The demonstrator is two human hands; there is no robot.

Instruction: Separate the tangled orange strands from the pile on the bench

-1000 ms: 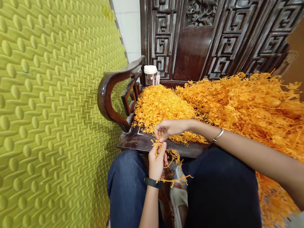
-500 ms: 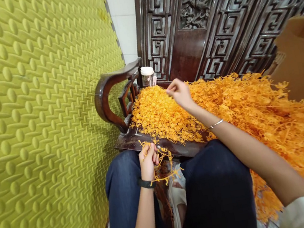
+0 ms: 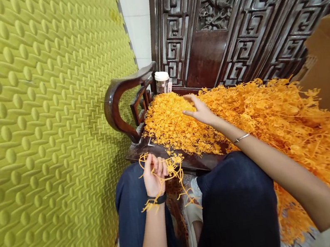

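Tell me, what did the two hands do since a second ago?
The right hand left the left hand, reached out over the orange pile towards the jar, then came back a little; it is now open at the pile. The left hand kept its grip on the tangled orange strands, which now dangle over its wrist. The jar, the pile and the bench armrest stayed put.
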